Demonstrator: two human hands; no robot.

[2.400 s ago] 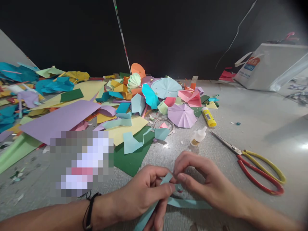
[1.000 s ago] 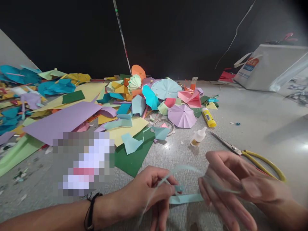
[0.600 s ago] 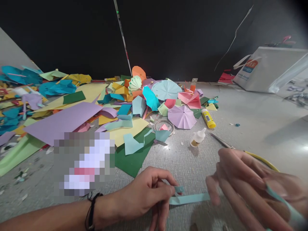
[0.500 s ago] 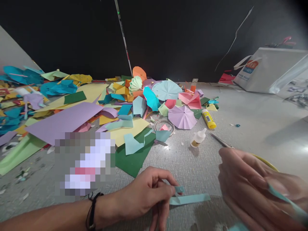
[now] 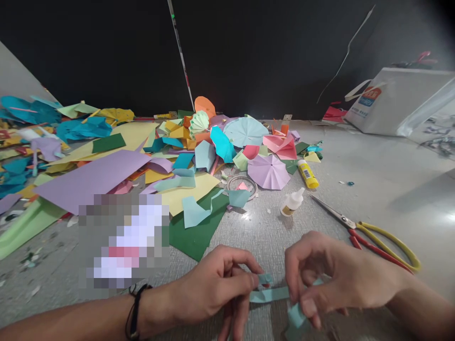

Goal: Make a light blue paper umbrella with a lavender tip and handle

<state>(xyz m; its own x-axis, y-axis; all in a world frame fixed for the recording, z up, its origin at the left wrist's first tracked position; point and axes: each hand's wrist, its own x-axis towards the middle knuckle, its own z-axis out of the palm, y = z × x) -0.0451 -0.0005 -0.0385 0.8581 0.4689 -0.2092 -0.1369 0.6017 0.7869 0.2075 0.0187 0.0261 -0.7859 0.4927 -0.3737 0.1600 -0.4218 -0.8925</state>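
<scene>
My left hand (image 5: 227, 289), with a dark cord on its wrist, pinches a small light-blue paper piece (image 5: 265, 278) between thumb and index finger. A longer light-blue paper strip (image 5: 269, 295) lies flat on the table just beneath it, one end by my left fingers. My right hand (image 5: 330, 279) has come close on the right, thumb and fingers closed on a light-blue paper scrap (image 5: 297, 316). Its fingertips cover the right end of the flat strip. To the right of that hand lie scissors (image 5: 351, 225) with one yellow and one red handle.
A small white glue bottle (image 5: 292, 202) and a yellow glue stick (image 5: 307, 174) stand and lie ahead. Paper umbrellas, such as a lilac one (image 5: 268, 172), and coloured scraps pile along the black wall. A white bag (image 5: 398, 102) sits at the far right.
My right hand has moved left and inward with its light-blue paper, close to my left hand, uncovering the scissors. My left hand keeps its place and pinch.
</scene>
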